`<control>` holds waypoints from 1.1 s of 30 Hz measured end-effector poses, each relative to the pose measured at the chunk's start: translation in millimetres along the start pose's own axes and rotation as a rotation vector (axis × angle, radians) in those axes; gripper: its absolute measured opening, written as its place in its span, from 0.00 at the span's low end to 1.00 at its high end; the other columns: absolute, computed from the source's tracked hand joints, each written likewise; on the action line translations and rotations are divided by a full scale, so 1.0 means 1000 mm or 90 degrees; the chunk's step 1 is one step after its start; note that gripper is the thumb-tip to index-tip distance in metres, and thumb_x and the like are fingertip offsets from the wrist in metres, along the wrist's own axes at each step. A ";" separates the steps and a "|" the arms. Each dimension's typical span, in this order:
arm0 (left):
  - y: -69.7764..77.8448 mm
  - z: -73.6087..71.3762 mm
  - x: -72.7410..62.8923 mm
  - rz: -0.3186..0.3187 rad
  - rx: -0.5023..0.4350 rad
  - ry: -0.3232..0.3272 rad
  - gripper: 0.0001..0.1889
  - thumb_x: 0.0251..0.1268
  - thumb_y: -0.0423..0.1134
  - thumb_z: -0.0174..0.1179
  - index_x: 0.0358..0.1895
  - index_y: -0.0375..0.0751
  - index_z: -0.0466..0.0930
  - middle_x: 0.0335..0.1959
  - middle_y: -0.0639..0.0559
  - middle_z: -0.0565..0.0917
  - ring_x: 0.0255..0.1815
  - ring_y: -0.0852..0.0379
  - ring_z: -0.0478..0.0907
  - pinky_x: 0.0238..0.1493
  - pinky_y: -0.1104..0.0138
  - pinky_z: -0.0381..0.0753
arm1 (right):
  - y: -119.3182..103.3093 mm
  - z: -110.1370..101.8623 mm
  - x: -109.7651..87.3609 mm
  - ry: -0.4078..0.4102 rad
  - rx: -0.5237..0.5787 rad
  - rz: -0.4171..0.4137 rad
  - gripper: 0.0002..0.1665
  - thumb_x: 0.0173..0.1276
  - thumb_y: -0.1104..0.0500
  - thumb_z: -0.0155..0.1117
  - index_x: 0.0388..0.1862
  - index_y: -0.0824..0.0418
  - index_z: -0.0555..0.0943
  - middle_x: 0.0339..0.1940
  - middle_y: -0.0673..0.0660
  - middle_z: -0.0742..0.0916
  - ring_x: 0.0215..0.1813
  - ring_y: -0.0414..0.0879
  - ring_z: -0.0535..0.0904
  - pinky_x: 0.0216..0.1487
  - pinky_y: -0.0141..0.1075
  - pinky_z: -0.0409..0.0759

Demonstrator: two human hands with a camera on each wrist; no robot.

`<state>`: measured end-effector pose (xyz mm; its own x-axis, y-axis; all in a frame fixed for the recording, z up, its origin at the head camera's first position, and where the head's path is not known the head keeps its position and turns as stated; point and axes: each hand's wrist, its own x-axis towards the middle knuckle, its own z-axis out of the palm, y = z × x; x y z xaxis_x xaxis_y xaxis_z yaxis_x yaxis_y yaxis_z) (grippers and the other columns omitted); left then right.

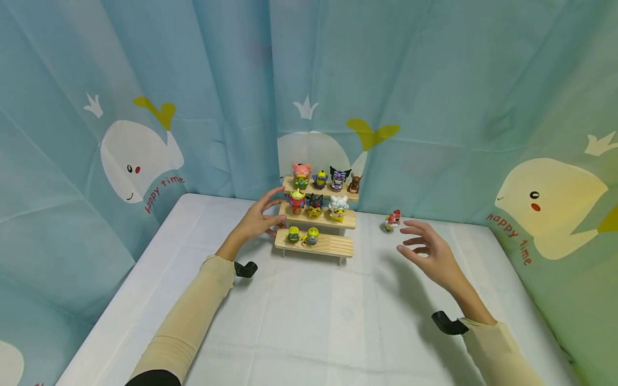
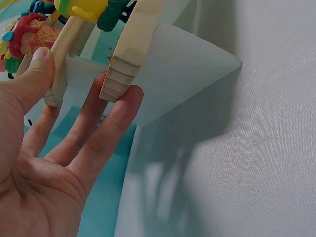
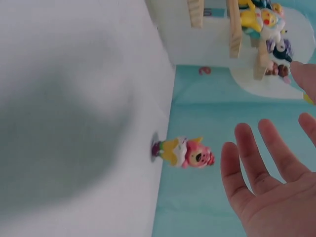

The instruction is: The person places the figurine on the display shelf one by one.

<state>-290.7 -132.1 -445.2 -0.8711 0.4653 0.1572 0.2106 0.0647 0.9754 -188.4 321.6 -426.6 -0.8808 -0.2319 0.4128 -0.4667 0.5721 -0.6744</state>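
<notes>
A three-tier wooden display stand (image 1: 340, 244) holds small figurines on each step. My left hand (image 1: 256, 221) is at the stand's left side. In the left wrist view its fairly straight fingers (image 2: 111, 121) touch or nearly touch the ends of the wooden boards (image 2: 121, 69), with the thumb by another board. A pink bear figurine (image 1: 393, 220) in a yellow-and-white outfit stands alone on the table, right of the stand. Just right of it hovers my right hand (image 1: 429, 254), fingers spread and loosely bent, holding nothing. In the right wrist view a gap separates the fingers from the bear (image 3: 187, 152).
The top step carries a pink-hooded figurine (image 1: 301, 174), a black-eared one (image 1: 339, 179) and others. A white-haired figurine (image 1: 339, 208) stands on the middle step; small yellow figurines (image 1: 313, 235) are on the lowest. A whale-print curtain (image 1: 232, 107) hangs behind the white table (image 1: 309, 321).
</notes>
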 end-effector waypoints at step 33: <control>-0.026 -0.005 0.009 0.002 0.032 0.025 0.40 0.74 0.38 0.65 0.81 0.69 0.55 0.80 0.37 0.60 0.51 0.37 0.86 0.33 0.35 0.84 | 0.077 0.013 0.057 -0.031 0.007 0.160 0.37 0.75 0.63 0.66 0.78 0.62 0.62 0.74 0.71 0.72 0.61 0.71 0.80 0.57 0.60 0.80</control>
<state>-306.1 -133.6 -468.3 -0.8866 0.4311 0.1677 0.2350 0.1074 0.9660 -275.1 342.7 -463.0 -0.9719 -0.1213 0.2017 -0.2334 0.6077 -0.7591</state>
